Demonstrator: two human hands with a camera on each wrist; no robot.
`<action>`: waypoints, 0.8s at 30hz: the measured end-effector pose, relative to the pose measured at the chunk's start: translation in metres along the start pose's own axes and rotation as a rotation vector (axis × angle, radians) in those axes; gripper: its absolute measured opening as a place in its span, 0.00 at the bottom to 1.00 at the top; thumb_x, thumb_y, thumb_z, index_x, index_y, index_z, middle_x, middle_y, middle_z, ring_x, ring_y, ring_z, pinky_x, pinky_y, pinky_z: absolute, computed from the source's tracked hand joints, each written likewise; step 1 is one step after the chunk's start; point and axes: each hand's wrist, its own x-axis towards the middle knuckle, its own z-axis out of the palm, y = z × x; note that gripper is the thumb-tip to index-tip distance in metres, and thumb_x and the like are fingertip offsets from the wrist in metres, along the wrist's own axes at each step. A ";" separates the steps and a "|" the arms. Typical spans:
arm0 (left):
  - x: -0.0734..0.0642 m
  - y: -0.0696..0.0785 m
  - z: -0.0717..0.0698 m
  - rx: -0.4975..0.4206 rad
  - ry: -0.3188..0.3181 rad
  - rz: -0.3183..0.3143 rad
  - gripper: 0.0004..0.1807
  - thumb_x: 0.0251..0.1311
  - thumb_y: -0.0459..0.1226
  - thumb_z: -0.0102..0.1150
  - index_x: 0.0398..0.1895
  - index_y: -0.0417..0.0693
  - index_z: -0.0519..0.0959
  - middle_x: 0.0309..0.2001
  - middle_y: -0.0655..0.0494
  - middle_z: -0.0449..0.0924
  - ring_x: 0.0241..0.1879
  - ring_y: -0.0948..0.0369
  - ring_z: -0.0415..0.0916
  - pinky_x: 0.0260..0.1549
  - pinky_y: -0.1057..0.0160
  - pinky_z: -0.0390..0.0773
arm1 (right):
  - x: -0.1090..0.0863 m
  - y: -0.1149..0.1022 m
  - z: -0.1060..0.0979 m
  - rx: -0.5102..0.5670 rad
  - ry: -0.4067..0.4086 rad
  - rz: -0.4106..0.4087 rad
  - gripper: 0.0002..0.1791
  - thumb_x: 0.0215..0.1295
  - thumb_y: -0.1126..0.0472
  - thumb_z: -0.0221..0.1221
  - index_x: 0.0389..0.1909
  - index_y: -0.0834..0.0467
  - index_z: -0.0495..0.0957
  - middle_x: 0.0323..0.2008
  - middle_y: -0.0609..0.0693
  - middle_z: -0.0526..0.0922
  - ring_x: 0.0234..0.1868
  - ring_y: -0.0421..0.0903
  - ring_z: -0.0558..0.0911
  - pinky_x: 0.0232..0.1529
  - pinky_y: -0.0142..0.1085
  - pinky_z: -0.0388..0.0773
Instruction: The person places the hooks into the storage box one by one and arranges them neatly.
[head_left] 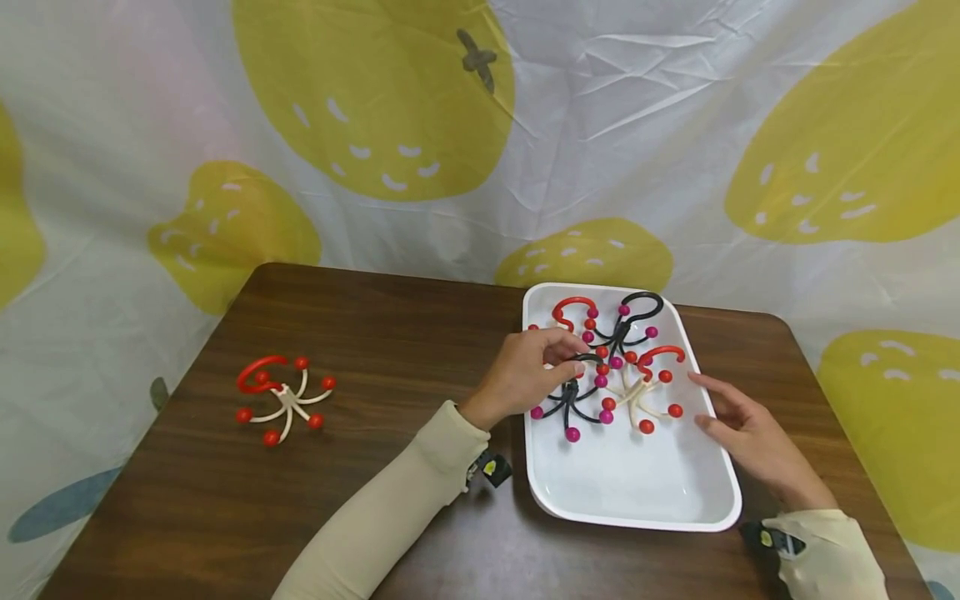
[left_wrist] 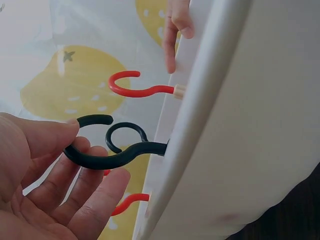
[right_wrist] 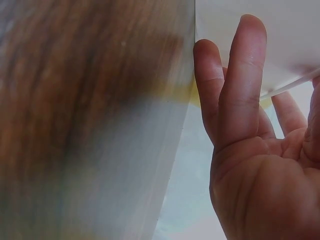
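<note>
Head view shows your left hand pinching the hook of one black hanger inside the white tray, at its left side. This hanger has a smooth, curved hook; below it, thin arms spread outward, with magenta balls on the tips. Your right hand has fingers apart, nearly straight, at the tray's right rim.

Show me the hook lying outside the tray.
The red-and-cream hook, alone on the left of the brown table; the other hooks are in the white tray.
</note>
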 end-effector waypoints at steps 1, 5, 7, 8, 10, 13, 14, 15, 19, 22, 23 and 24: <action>0.000 0.000 0.000 0.000 0.000 0.001 0.10 0.68 0.37 0.71 0.51 0.49 0.88 0.42 0.56 0.91 0.39 0.66 0.85 0.42 0.71 0.81 | 0.000 0.000 0.000 -0.004 -0.001 -0.001 0.35 0.79 0.59 0.58 0.83 0.52 0.60 0.64 0.74 0.77 0.43 0.46 0.87 0.37 0.36 0.88; 0.000 -0.001 -0.001 0.006 -0.003 0.004 0.11 0.68 0.37 0.71 0.51 0.48 0.88 0.42 0.56 0.91 0.39 0.66 0.85 0.42 0.70 0.81 | 0.001 0.000 0.000 -0.014 0.002 0.000 0.35 0.79 0.60 0.59 0.82 0.53 0.60 0.63 0.74 0.78 0.43 0.47 0.87 0.37 0.36 0.88; 0.000 -0.001 -0.002 0.012 -0.007 0.007 0.12 0.68 0.38 0.71 0.52 0.48 0.88 0.42 0.56 0.91 0.40 0.65 0.85 0.42 0.70 0.80 | 0.001 -0.001 0.000 -0.016 0.004 0.000 0.35 0.78 0.60 0.59 0.82 0.54 0.61 0.63 0.74 0.78 0.43 0.47 0.87 0.37 0.36 0.88; 0.000 -0.001 -0.002 0.011 -0.007 0.008 0.12 0.67 0.38 0.72 0.52 0.47 0.88 0.42 0.56 0.91 0.40 0.65 0.86 0.42 0.70 0.80 | 0.001 -0.001 0.000 -0.017 0.005 0.001 0.35 0.78 0.60 0.59 0.82 0.54 0.61 0.63 0.74 0.78 0.43 0.47 0.87 0.37 0.36 0.88; -0.001 0.000 -0.003 0.006 -0.008 0.015 0.13 0.67 0.38 0.71 0.52 0.47 0.88 0.43 0.56 0.91 0.41 0.65 0.86 0.43 0.70 0.81 | 0.001 -0.002 0.000 -0.017 0.005 -0.002 0.35 0.78 0.60 0.59 0.82 0.54 0.60 0.63 0.75 0.78 0.42 0.46 0.87 0.37 0.36 0.88; -0.001 0.001 -0.005 -0.008 -0.003 0.023 0.12 0.68 0.37 0.71 0.52 0.47 0.88 0.43 0.56 0.91 0.41 0.65 0.87 0.44 0.70 0.82 | 0.001 -0.002 -0.001 -0.008 0.004 -0.002 0.35 0.78 0.60 0.59 0.82 0.54 0.60 0.63 0.74 0.78 0.41 0.45 0.87 0.37 0.36 0.88; -0.001 0.002 -0.006 -0.014 -0.001 0.024 0.12 0.67 0.37 0.71 0.52 0.47 0.88 0.43 0.56 0.91 0.41 0.65 0.87 0.44 0.70 0.82 | 0.001 -0.002 -0.001 -0.008 0.002 -0.002 0.35 0.79 0.60 0.58 0.82 0.54 0.60 0.63 0.74 0.78 0.41 0.44 0.87 0.37 0.36 0.88; -0.002 0.002 -0.007 -0.015 0.001 0.025 0.11 0.67 0.37 0.71 0.51 0.48 0.88 0.43 0.56 0.91 0.41 0.65 0.87 0.44 0.70 0.82 | 0.001 -0.002 -0.002 -0.006 0.000 -0.003 0.35 0.79 0.60 0.58 0.83 0.54 0.60 0.63 0.74 0.78 0.42 0.45 0.87 0.37 0.36 0.88; -0.004 0.005 -0.012 -0.025 0.012 0.029 0.10 0.67 0.38 0.71 0.50 0.49 0.88 0.42 0.56 0.91 0.41 0.65 0.86 0.44 0.71 0.83 | 0.002 -0.003 -0.002 -0.005 -0.010 0.000 0.35 0.79 0.60 0.58 0.83 0.54 0.59 0.65 0.74 0.77 0.44 0.47 0.87 0.38 0.36 0.88; -0.007 0.007 -0.016 -0.038 0.020 0.044 0.11 0.67 0.38 0.71 0.50 0.48 0.88 0.42 0.55 0.90 0.41 0.65 0.85 0.44 0.71 0.83 | 0.002 -0.002 -0.001 -0.008 -0.010 0.001 0.35 0.79 0.60 0.58 0.83 0.54 0.59 0.65 0.74 0.77 0.45 0.50 0.87 0.38 0.36 0.88; -0.008 0.007 -0.018 -0.042 0.021 0.049 0.11 0.67 0.37 0.71 0.51 0.47 0.88 0.42 0.55 0.91 0.41 0.65 0.85 0.44 0.71 0.84 | 0.001 -0.001 -0.001 -0.007 -0.010 0.003 0.35 0.79 0.60 0.58 0.83 0.54 0.60 0.65 0.74 0.77 0.44 0.50 0.87 0.38 0.36 0.88; -0.009 0.007 -0.019 -0.041 0.022 0.053 0.11 0.67 0.37 0.71 0.51 0.47 0.88 0.43 0.55 0.91 0.41 0.65 0.85 0.45 0.71 0.84 | 0.001 -0.001 0.000 -0.006 -0.011 0.004 0.35 0.79 0.60 0.59 0.83 0.54 0.60 0.65 0.74 0.77 0.44 0.50 0.87 0.38 0.36 0.88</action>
